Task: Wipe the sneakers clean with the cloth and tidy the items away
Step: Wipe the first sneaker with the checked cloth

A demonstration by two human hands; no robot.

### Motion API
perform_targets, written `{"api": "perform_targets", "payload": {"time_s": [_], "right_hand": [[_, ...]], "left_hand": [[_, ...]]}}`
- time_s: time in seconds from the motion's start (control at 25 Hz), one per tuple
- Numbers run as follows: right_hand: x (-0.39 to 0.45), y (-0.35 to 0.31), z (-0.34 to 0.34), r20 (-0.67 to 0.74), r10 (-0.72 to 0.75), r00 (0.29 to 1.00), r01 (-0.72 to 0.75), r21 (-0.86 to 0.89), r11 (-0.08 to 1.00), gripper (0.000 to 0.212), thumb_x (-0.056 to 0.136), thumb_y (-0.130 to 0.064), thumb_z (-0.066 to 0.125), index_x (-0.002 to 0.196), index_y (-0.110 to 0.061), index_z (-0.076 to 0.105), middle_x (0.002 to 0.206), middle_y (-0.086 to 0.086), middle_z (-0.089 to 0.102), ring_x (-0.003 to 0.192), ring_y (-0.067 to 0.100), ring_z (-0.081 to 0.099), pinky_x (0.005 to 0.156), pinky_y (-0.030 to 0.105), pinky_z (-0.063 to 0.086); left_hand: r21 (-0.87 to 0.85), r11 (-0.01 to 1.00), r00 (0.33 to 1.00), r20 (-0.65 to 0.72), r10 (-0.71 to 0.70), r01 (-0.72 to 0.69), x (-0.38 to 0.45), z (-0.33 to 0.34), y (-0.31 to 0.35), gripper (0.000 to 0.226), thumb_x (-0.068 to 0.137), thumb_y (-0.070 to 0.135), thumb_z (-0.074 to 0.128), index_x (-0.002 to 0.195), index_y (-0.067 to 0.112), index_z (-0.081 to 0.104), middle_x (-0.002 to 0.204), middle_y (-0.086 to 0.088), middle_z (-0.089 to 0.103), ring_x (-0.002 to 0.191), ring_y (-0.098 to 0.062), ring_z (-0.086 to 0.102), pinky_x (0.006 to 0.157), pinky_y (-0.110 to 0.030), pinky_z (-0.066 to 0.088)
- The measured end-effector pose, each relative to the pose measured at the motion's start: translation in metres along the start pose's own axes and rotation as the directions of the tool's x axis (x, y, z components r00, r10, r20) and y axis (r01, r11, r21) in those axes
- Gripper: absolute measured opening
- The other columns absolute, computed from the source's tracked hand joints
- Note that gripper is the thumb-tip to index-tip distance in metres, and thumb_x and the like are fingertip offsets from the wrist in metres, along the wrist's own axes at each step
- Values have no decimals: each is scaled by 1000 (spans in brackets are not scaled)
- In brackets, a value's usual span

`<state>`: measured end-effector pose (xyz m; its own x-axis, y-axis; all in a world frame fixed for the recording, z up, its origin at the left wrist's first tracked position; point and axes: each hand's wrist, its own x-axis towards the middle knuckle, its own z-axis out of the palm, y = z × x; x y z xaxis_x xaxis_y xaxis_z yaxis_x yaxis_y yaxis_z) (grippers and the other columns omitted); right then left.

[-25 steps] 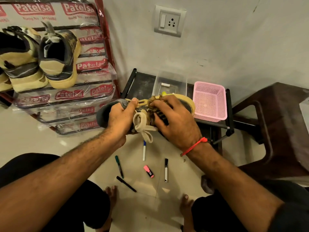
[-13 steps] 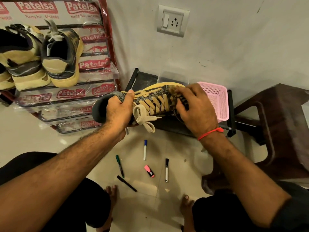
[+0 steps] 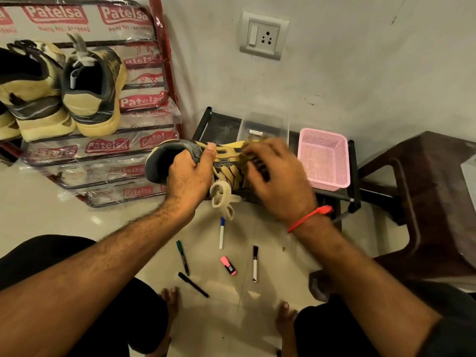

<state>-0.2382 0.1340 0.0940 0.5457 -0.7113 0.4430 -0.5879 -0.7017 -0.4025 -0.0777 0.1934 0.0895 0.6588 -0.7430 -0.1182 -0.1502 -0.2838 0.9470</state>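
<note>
The left hand (image 3: 189, 180) grips the heel end of the yellow-and-grey sneaker (image 3: 224, 164), thumb over the collar, holding it in the air above the low black rack (image 3: 219, 124). The right hand (image 3: 277, 180) lies over the laces and forefoot, blurred; whether it holds a cloth I cannot tell. The sneaker's long axis runs left to right, heel left, toe toward the pink basket (image 3: 323, 158), laces facing up. A hard rub could twist the shoe out of the 1-handed heel grip. The dangling lace loop (image 3: 221, 195) could snag. 5 pens, among them a pink highlighter (image 3: 228, 265), lie on the floor below.
</note>
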Motion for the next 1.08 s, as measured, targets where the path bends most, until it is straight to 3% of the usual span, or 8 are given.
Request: {"api": "perform_targets", "payload": {"time_s": [0.08,0.2,0.24,0.4,0.56,0.72,0.88,1.08], "right_hand": [[-1,-5,4,40,-112,993,112,-13,994,33,92,-20,63,123,-11,62,115,13,57,102,25,56,85,33,50],[19,31,-16,-31,154,988,-154,-11,988,31,94,-20,61,124,-11,62,116,13,55,104,24,54,91,39,52],[18,33,-17,-36,170,985,-170,-1,985,31,94,-20,61,124,-11,62,116,12,55,104,23,54,91,39,52],[-2,0,3,37,-121,992,122,-7,993,32,92,-21,61,123,-11,62,113,13,57,99,26,57,84,33,51],[17,40,-20,-51,172,984,-174,-23,985,29,93,-19,62,122,-11,62,114,12,55,103,23,54,91,38,52],[-5,5,7,30,-96,995,97,-33,995,32,93,-23,58,122,-10,62,115,13,57,103,26,56,87,34,50],[14,41,-12,-53,136,989,-138,-39,990,31,93,-19,61,122,-10,62,113,13,55,101,23,54,87,41,54],[-4,4,6,33,-139,990,140,-38,989,30,90,-19,63,119,-9,63,114,14,58,101,28,57,86,36,51]], "left_hand": [[10,1000,1000,20,9,-9,0,3,-2,48,95,57,55,87,11,67,82,-11,74,77,-33,72,71,-55,60],[28,999,999,30,29,-30,1,0,-4,61,81,74,50,91,17,66,86,-4,76,81,-25,75,75,-52,62],[43,998,998,32,46,-48,0,-1,-5,66,77,78,47,92,16,66,86,-4,76,81,-24,75,75,-51,62],[39,993,994,24,110,-110,-1,0,-3,67,79,77,46,91,14,67,85,-7,75,79,-27,73,73,-52,61],[34,995,996,-1,91,-91,1,-5,-4,59,81,75,46,91,20,66,86,-1,77,81,-20,75,75,-50,62],[15,996,996,-21,89,-89,1,-1,-2,35,99,52,54,84,22,65,84,-5,76,80,-23,74,75,-52,61],[24,997,997,-23,74,-74,4,-4,-3,29,101,47,53,83,27,62,86,-1,76,81,-19,75,76,-49,63],[-53,998,999,12,41,-40,7,-3,-4,39,99,50,55,86,16,68,86,-14,76,81,-33,74,74,-56,61]]}}
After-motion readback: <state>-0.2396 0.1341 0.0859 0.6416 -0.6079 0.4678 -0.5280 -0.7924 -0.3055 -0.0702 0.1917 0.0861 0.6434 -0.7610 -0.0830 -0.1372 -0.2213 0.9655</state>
